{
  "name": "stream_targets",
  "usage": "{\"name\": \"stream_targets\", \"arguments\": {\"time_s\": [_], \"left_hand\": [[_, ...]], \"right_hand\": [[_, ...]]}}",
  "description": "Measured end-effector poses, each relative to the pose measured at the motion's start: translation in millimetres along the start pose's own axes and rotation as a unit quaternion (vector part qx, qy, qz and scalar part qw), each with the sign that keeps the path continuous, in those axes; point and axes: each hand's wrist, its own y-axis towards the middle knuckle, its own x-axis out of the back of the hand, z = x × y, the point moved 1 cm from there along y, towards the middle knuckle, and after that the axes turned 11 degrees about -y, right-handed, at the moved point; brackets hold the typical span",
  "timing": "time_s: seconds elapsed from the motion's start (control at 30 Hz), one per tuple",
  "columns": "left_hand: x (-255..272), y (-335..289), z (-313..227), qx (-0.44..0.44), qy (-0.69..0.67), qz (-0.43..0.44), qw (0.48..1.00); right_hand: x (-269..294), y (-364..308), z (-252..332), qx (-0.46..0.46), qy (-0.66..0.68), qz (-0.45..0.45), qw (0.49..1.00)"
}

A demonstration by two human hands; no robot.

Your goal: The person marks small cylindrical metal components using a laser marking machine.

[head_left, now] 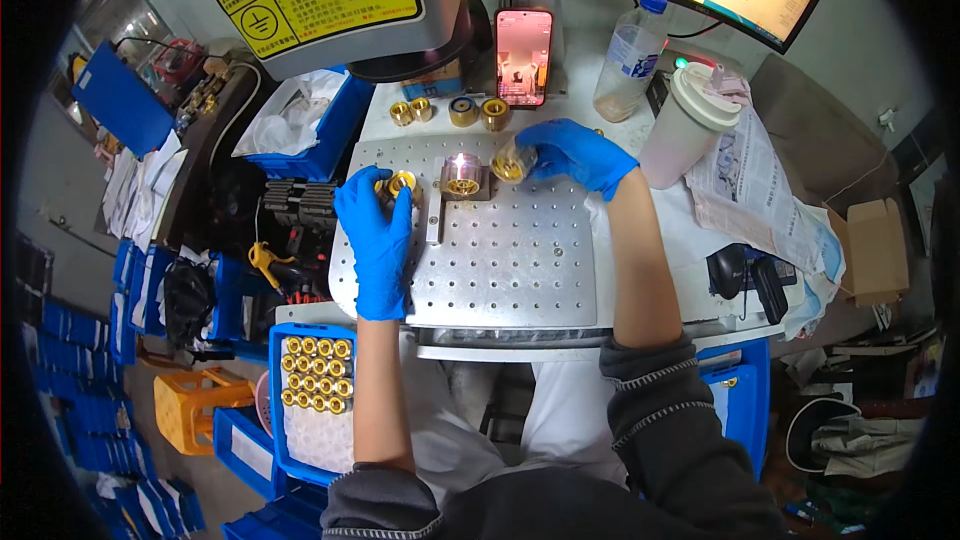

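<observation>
My left hand (375, 245), in a blue glove, is closed with a round brass fitting (402, 182) at its fingertips, over the left part of a perforated metal plate (500, 280). Part of another brass piece seems to show among those fingers. My right hand (585, 155), also gloved in blue, pinches a brass fitting (510, 166), slightly blurred. Between my hands, a shiny ring-shaped brass fitting (462, 178) sits at the small metal block on the plate, lit brightly on top. A narrow metal bar (434, 215) stands just left of it.
Several brass fittings (494, 114) stand behind the plate, near a propped phone (523, 58). A machine head (320, 0) with a yellow label overhangs the back left. A bottle (630, 60), a lidded cup (688, 125) and a scanner (735, 272) are right; a blue tray (315, 430) of fittings sits lower left.
</observation>
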Motion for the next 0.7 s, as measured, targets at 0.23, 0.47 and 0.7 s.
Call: {"name": "stream_targets", "arguments": {"time_s": [0.23, 0.47, 0.7], "left_hand": [[0, -2, 4, 0.007, 0.001, 0.004, 1.000], [1, -1, 6, 0.007, 0.007, 0.023, 1.000], [1, 0, 1, -0.007, 0.008, 0.003, 1.000]], "right_hand": [[-20, 27, -8, 0.076, 0.178, -0.099, 0.976], [-30, 43, -16, 0.058, 0.242, -0.137, 0.959], [-26, 44, -25, 0.177, -0.008, -0.166, 0.970]]}}
